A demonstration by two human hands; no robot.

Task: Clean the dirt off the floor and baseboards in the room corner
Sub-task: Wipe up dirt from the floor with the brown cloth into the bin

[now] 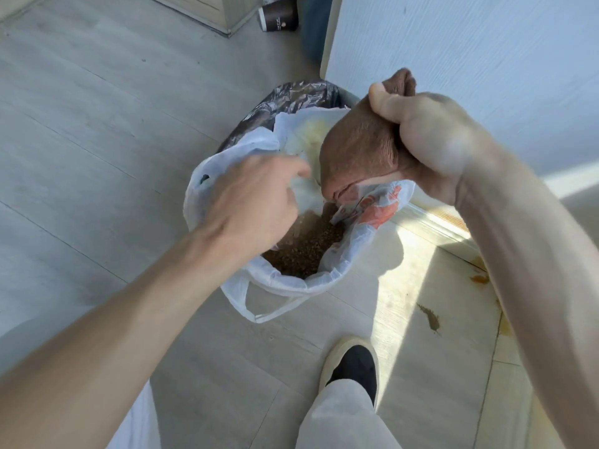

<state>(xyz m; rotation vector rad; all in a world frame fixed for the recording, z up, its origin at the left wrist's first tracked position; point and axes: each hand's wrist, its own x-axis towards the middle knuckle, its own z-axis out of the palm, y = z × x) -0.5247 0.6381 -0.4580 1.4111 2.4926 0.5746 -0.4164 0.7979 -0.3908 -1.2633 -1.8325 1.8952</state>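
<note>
While the right hand [431, 134] grips a bunched brown cloth [359, 157] over the white plastic bag [291, 283], brown granular dirt [304, 251] sits piled inside — left hand [249, 202] holds the bag's rim. Stains [429, 317] mark the sunlit floor [97, 124].

**Bin, bag and hands over the floor**

At frame centre a plastic bag [285, 283] sits in a lined bin [291, 98], with grains [304, 247] inside it. The left hand [249, 202] holds the bag's left rim. The right hand [431, 137], upper right, grips a pouch [359, 150] tilted above the bag. A cup [278, 15] lies at top centre. Stains [431, 317] mark the floor [97, 124] at lower right, near a shoe [353, 367].
</note>
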